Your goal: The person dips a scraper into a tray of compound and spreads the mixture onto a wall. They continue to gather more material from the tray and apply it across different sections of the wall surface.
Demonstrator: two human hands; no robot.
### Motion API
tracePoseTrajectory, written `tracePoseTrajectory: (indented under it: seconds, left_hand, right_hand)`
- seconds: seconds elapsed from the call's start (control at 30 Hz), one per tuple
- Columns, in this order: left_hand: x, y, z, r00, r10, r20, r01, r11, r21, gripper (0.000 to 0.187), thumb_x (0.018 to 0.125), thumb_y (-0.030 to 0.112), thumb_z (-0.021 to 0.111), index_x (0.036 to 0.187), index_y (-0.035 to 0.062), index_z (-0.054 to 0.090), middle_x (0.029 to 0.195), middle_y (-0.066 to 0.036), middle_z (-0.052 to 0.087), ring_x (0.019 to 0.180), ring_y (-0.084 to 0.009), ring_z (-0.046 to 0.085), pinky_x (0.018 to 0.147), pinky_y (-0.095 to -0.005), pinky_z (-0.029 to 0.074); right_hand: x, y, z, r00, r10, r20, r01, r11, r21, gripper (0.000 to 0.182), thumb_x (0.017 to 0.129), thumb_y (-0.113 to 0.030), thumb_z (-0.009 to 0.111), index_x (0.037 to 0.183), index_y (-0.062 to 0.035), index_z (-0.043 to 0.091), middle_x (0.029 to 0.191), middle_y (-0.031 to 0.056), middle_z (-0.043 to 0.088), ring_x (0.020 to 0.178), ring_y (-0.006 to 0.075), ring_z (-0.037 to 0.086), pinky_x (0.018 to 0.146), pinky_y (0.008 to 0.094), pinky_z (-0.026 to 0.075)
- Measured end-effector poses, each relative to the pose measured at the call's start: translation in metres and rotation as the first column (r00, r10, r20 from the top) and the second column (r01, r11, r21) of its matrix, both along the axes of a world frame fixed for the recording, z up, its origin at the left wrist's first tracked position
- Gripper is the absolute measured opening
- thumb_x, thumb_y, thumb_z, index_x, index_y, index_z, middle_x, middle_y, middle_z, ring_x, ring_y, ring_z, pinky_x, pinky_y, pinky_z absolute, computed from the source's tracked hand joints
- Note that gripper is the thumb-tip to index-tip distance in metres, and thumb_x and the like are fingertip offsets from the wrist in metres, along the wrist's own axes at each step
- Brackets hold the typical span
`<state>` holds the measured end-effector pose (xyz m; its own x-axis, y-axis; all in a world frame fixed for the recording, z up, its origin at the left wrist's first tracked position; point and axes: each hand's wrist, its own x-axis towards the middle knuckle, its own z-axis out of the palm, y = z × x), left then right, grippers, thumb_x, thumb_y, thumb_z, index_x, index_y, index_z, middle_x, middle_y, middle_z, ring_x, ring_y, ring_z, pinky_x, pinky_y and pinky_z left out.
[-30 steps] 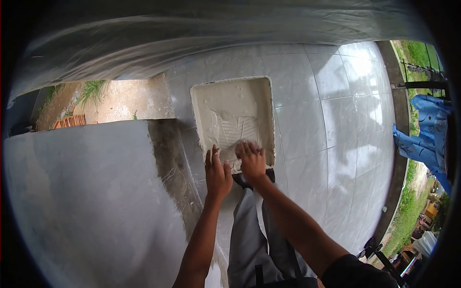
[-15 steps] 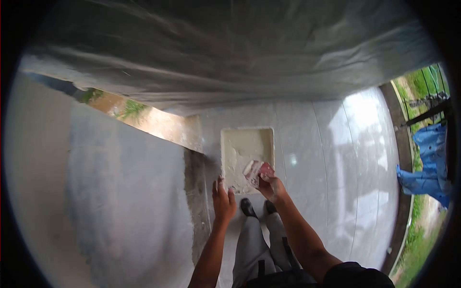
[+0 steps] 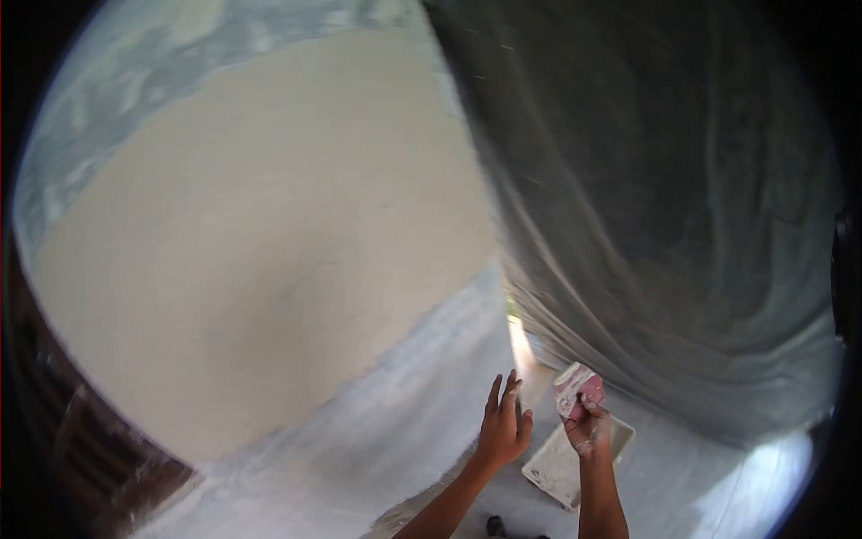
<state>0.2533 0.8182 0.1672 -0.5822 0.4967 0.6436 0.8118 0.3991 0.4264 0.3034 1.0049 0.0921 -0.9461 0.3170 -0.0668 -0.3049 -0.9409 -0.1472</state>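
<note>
My right hand (image 3: pixel 590 433) grips a pink putty spreader (image 3: pixel 590 388), its blade smeared with white putty. The blade points up, and the spreader is held above a pale tray (image 3: pixel 548 490) of putty on the floor. My left hand (image 3: pixel 503 436) is raised to the left of the spreader, fingers stretched out and thumb apart, with nothing visible in it. Beyond my left hand stands a wall whose broad middle carries a smooth cream coat (image 3: pixel 296 207). Bluish-grey areas of the wall show above and below that coat.
A dark plastic sheet (image 3: pixel 646 198) hangs in folds along the right and meets the wall's edge. Between them a narrow bright gap (image 3: pixel 518 340) shows. Dark brown slats (image 3: pixel 81 440) lie at the lower left. The floor (image 3: pixel 664 503) is grey, and a shoe tip (image 3: pixel 496 525) shows at the bottom.
My view has swung left and up from the tray to the coated wall. Both hands have risen from the tray, the spreader still in my right hand.
</note>
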Motion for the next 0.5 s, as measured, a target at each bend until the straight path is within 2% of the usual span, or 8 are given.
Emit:
tracePoseTrajectory:
  seconds: [0.1, 0.2, 0.23, 0.33, 0.4, 0.43, 0.47, 0.5]
  left_hand:
    - [0.042, -0.014, 0.051, 0.982, 0.087, -0.168, -0.086, 0.996, 0.013, 0.057, 0.096, 0.012, 0.059, 0.147, -0.0050, 0.039, 0.161, -0.027, 0.036, 0.152, -0.0500, 0.026, 0.122, -0.0548, 0.028]
    - [0.099, -0.025, 0.108, 0.935, 0.206, -0.288, -0.202, 0.978, 0.046, 0.058, 0.092, 0.007, 0.059, 0.145, -0.0053, 0.041, 0.161, -0.028, 0.036, 0.151, -0.0515, 0.025, 0.122, -0.0557, 0.028]
    - [0.111, -0.011, 0.102, 0.919, 0.243, -0.309, -0.242, 0.969, 0.043, 0.057, 0.091, 0.006, 0.060, 0.143, -0.0064, 0.043, 0.161, -0.028, 0.037, 0.152, -0.0509, 0.025, 0.122, -0.0551, 0.028]
    - [0.147, -0.002, 0.113, 0.839, 0.363, -0.405, -0.359, 0.929, 0.090, 0.057, 0.090, 0.004, 0.060, 0.144, -0.0063, 0.042, 0.161, -0.027, 0.037, 0.152, -0.0506, 0.025, 0.122, -0.0544, 0.027]
    - [0.164, 0.011, 0.111, 0.809, 0.405, -0.426, -0.407, 0.909, 0.090, 0.057, 0.090, 0.004, 0.060, 0.144, -0.0066, 0.042, 0.161, -0.027, 0.036, 0.153, -0.0498, 0.024, 0.122, -0.0538, 0.027]
    - [0.198, 0.005, 0.135, 0.776, 0.446, -0.447, -0.437, 0.890, 0.131, 0.059, 0.090, 0.004, 0.060, 0.145, -0.0068, 0.041, 0.162, -0.026, 0.036, 0.153, -0.0493, 0.024, 0.122, -0.0536, 0.027]
    - [0.211, -0.027, 0.182, 0.778, 0.498, -0.383, -0.453, 0.867, 0.207, 0.060, 0.090, 0.004, 0.060, 0.145, -0.0069, 0.040, 0.162, -0.026, 0.036, 0.153, -0.0488, 0.024, 0.122, -0.0534, 0.026]
    - [0.208, -0.059, 0.201, 0.762, 0.559, -0.327, -0.510, 0.829, 0.228, 0.062, 0.090, 0.005, 0.060, 0.147, -0.0075, 0.039, 0.162, -0.025, 0.036, 0.153, -0.0479, 0.024, 0.122, -0.0529, 0.026]
  right_hand:
    - [0.008, 0.007, 0.035, 0.978, 0.078, -0.191, -0.079, 0.997, 0.002, 0.050, 0.089, 0.002, 0.066, 0.137, -0.0020, 0.056, 0.134, 0.0116, 0.065, 0.124, 0.0273, 0.063, 0.110, 0.0433, 0.051]
    - [0.035, 0.007, 0.099, 0.955, 0.167, -0.245, -0.155, 0.986, 0.070, 0.049, 0.090, 0.004, 0.065, 0.138, -0.0007, 0.055, 0.135, 0.0114, 0.064, 0.124, 0.0267, 0.063, 0.110, 0.0429, 0.051]
    - [0.033, 0.022, 0.082, 0.944, 0.184, -0.275, -0.172, 0.983, 0.068, 0.048, 0.092, 0.005, 0.063, 0.139, 0.0003, 0.054, 0.134, 0.0115, 0.064, 0.125, 0.0259, 0.063, 0.110, 0.0416, 0.052]
    - [0.031, 0.031, 0.098, 0.901, 0.251, -0.354, -0.227, 0.968, 0.107, 0.047, 0.093, 0.006, 0.062, 0.139, 0.0005, 0.053, 0.133, 0.0122, 0.065, 0.124, 0.0251, 0.063, 0.109, 0.0403, 0.052]
    - [0.035, 0.037, 0.107, 0.874, 0.295, -0.386, -0.277, 0.955, 0.103, 0.043, 0.091, 0.006, 0.064, 0.133, 0.0034, 0.057, 0.129, 0.0120, 0.067, 0.118, 0.0237, 0.067, 0.108, 0.0381, 0.054]
    - [0.063, 0.032, 0.138, 0.834, 0.340, -0.435, -0.295, 0.940, 0.169, 0.043, 0.091, 0.007, 0.063, 0.134, 0.0033, 0.057, 0.128, 0.0117, 0.067, 0.118, 0.0235, 0.067, 0.108, 0.0380, 0.053]
    - [0.080, 0.008, 0.202, 0.826, 0.397, -0.401, -0.299, 0.911, 0.285, 0.044, 0.091, 0.008, 0.063, 0.134, 0.0032, 0.057, 0.128, 0.0114, 0.067, 0.118, 0.0233, 0.066, 0.108, 0.0379, 0.053]
    - [0.070, -0.025, 0.228, 0.820, 0.428, -0.380, -0.309, 0.890, 0.334, 0.045, 0.090, 0.008, 0.063, 0.134, 0.0026, 0.057, 0.128, 0.0112, 0.067, 0.120, 0.0233, 0.065, 0.109, 0.0377, 0.052]
